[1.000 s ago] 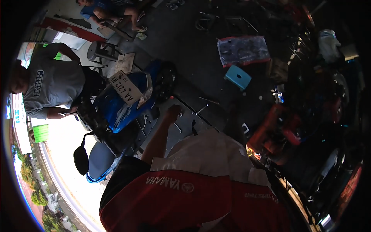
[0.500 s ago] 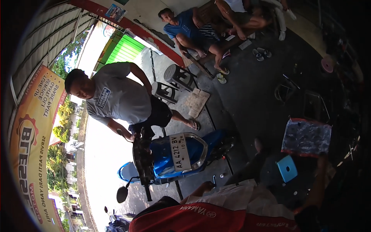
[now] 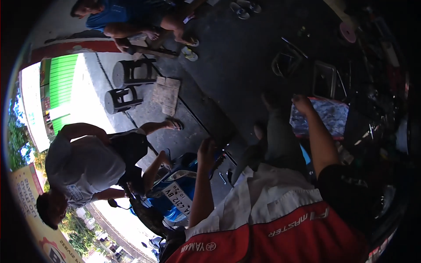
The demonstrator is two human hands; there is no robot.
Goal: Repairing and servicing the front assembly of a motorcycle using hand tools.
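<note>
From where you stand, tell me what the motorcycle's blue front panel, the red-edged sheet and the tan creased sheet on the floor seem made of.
Blue front panel: probably painted plastic, apparently glossy; bright patches show where light catches it.
Red-edged sheet: perhaps plastic or coated fabric; its cloudy, patchy surface leaves this open.
Tan creased sheet: likely cardboard, matte; flat, with fold lines.

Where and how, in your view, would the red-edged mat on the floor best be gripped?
Probably by its far left corner, from above with the right hand: the mat seems to lie flat, with no handle in view, and that hand overlaps this corner in the picture.
</note>
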